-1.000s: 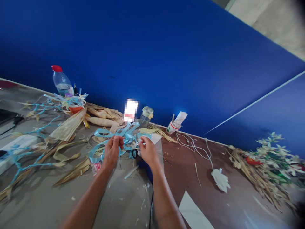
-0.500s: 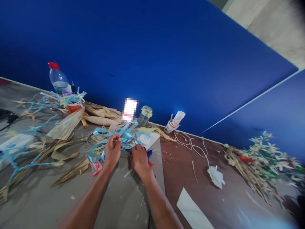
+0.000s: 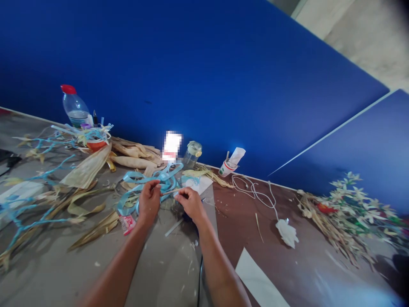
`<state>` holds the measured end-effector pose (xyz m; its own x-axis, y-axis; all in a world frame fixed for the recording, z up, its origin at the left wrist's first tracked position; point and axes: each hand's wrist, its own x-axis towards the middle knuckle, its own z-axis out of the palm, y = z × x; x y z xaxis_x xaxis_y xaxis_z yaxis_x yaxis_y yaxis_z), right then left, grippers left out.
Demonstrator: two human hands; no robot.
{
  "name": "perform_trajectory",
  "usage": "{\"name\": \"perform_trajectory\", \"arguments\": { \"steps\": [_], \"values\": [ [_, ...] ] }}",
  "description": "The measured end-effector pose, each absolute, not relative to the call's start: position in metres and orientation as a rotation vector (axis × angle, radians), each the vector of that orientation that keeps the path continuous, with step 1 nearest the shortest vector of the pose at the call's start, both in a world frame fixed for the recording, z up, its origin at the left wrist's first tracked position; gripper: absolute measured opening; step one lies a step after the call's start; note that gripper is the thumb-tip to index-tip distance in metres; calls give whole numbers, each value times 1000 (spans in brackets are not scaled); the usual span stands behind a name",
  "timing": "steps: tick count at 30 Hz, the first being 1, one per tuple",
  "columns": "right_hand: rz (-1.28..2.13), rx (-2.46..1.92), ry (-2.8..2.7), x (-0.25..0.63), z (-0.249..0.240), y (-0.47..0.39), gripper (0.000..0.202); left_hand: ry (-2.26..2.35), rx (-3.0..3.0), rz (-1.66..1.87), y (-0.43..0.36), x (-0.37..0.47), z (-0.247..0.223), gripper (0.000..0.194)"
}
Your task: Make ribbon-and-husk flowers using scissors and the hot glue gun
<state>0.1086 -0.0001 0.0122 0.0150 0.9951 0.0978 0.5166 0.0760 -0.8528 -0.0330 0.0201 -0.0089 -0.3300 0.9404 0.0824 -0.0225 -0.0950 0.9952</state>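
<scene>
My left hand (image 3: 149,204) is closed on one end of a thin pale strip (image 3: 169,192). The fingers of my right hand (image 3: 191,203) pinch its other end, so the strip spans the gap between both hands. Whether it is a stem or a strip of husk cannot be made out. Loops of light blue ribbon (image 3: 131,175) lie just behind and left of my left hand. Beneath my right hand is a dark object, mostly hidden. A pink packet (image 3: 128,224) lies beside my left wrist, and a short whitish stick (image 3: 174,227) rests between my forearms.
Dried corn husks (image 3: 84,167) and blue-wrapped branches (image 3: 38,221) spread over the left side. A bottle (image 3: 75,108), a lidded jar (image 3: 192,154) and a paper cup (image 3: 226,168) stand along the blue partition (image 3: 204,76). White cable (image 3: 255,194) and a flower bunch (image 3: 354,209) lie right.
My right hand has risen off the dark object with blue and orange parts and now pinches the thin strip. My left hand stays nearly in place. The view has shifted slightly.
</scene>
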Motion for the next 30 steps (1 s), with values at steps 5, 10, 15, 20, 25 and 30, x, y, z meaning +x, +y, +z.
{"name": "perform_trajectory", "arguments": {
  "steps": [5, 10, 15, 20, 25, 30],
  "values": [
    [594, -1711, -1774, 109, 6, -12, 16, 1398, 1172, 1545, 22, -36, -19, 20],
    [493, -1720, -1808, 111, 4, -7, 20, 1449, 1322, 1579, 23, -36, -25, 11],
    [449, -1629, -1779, 105, 11, 3, 19, 1415, 1284, 1600, 20, -32, -21, 13],
    [281, -1428, -1771, 89, 8, 7, 26, 1338, 1292, 1611, 20, -32, -23, 13],
    [283, -1281, -1961, 75, -5, 13, 32, 1436, 1326, 1652, 21, -37, -25, 14],
    [246, -1301, -1963, 70, -21, 11, 29, 1474, 1312, 1715, 19, -41, -18, 14]
  ]
}}
